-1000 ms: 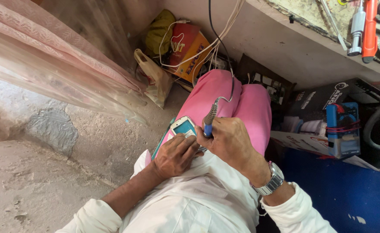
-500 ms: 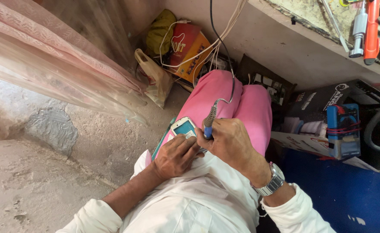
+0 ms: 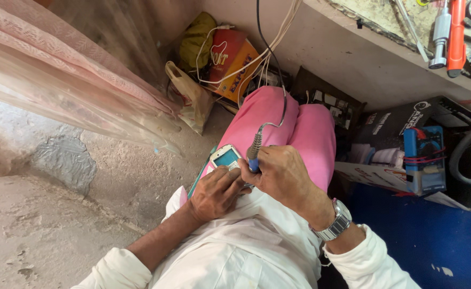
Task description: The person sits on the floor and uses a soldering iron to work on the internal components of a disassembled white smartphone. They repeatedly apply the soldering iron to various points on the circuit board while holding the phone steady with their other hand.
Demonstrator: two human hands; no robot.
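Observation:
I sit with pink trousers (image 3: 310,128) on my lap. My left hand (image 3: 216,192) grips a small white phone (image 3: 226,157) with a light blue screen, holding it against my left thigh. My right hand (image 3: 281,174) is closed around a blue-handled corded tool (image 3: 253,155), like a soldering iron, with its cable (image 3: 278,80) running up out of view. The tool's tip is hidden behind my fingers, close to the phone's lower end. A metal wristwatch (image 3: 336,225) is on my right wrist.
A pink curtain (image 3: 64,85) hangs at the left over a rough concrete floor (image 3: 48,214). An orange box (image 3: 235,59) and bags lie ahead by the wall. Cardboard boxes (image 3: 406,139) and a blue device stand at the right under a shelf (image 3: 396,48) with tools.
Both hands stay on the phone and tool at my lap with almost no shift; the view has tilted only slightly.

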